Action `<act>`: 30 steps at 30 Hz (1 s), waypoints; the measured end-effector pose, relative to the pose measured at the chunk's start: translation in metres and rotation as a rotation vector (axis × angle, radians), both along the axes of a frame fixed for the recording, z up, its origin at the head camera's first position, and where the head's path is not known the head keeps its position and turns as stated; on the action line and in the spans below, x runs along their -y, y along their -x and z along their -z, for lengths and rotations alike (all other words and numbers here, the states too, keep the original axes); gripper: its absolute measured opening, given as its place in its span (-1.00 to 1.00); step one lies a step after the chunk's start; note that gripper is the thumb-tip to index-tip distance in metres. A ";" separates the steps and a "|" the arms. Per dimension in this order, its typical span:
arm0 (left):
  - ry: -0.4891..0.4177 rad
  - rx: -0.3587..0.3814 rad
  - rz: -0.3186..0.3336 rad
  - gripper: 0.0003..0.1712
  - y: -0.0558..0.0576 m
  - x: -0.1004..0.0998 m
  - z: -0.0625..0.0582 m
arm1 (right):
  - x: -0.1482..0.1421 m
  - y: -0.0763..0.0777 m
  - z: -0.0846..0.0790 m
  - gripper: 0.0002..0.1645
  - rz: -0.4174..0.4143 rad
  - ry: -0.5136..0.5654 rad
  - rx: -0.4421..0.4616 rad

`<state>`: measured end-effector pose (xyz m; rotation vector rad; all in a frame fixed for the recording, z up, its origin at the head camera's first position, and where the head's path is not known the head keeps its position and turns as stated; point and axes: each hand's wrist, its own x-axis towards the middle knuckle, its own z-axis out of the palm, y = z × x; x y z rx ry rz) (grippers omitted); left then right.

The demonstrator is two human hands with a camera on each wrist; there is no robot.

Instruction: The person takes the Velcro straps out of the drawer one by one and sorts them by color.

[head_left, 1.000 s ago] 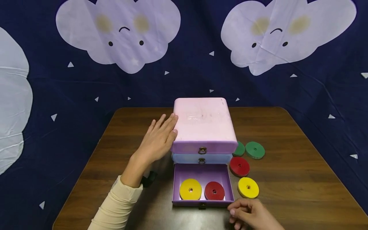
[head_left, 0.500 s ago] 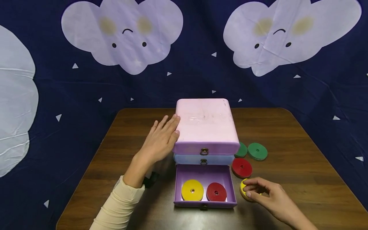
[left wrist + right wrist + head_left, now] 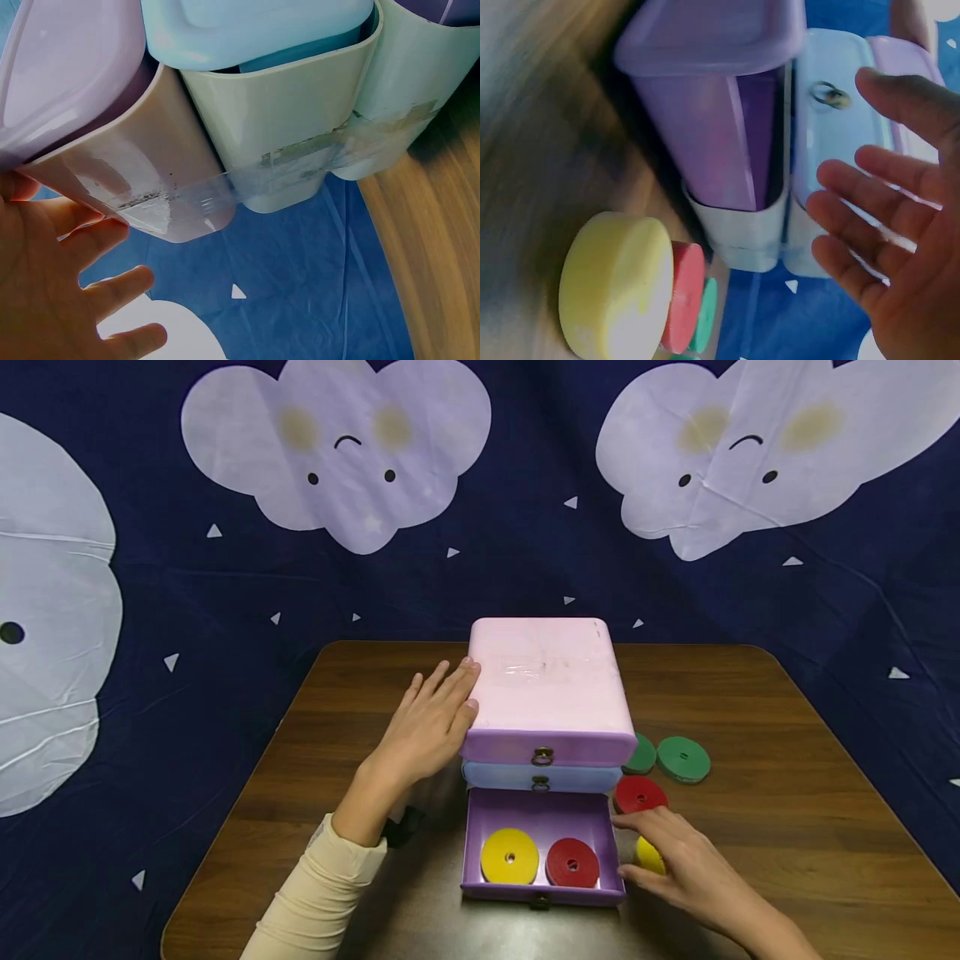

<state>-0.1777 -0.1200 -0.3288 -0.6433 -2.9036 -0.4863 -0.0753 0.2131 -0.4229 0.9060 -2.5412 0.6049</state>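
Observation:
A three-drawer box (image 3: 551, 681) with a pink top stands mid-table, its purple bottom drawer (image 3: 540, 814) pulled out. Inside that drawer lie a yellow tape roll (image 3: 497, 860) and a red tape roll (image 3: 588, 867). My left hand (image 3: 423, 727) rests against the box's upper left side, fingers spread; the left wrist view shows its fingertips at the pink wall (image 3: 150, 180). Beside the drawer's right wall, my right hand (image 3: 686, 864) reaches with fingers apart, holding nothing. It partly covers another yellow roll (image 3: 649, 857), which the right wrist view shows standing apart from the palm.
Right of the box lie a red roll (image 3: 640, 793) and two green rolls (image 3: 683, 760), one partly hidden by the box. A dark object (image 3: 403, 827) shows under the left wrist. Behind the wooden table (image 3: 375, 693) hangs a navy cloth (image 3: 525, 568) with clouds.
My right hand has gone from the drawer's front right corner to the yellow roll on the table, then left to the drawer's side. My left hand stays on the box. The head view has shifted slightly.

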 end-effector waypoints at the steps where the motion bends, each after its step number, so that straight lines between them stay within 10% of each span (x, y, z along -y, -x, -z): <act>1: 0.002 0.000 -0.002 -0.40 0.000 0.000 0.000 | 0.001 0.003 0.002 -0.30 -0.036 -0.018 -0.022; 16: 0.000 0.000 -0.005 -0.40 -0.001 -0.001 0.001 | 0.013 0.036 0.017 -0.22 -0.330 -0.307 -0.032; 30: 0.007 -0.005 -0.011 -0.40 -0.001 -0.001 0.000 | 0.024 0.048 0.019 -0.17 -0.423 -0.468 0.084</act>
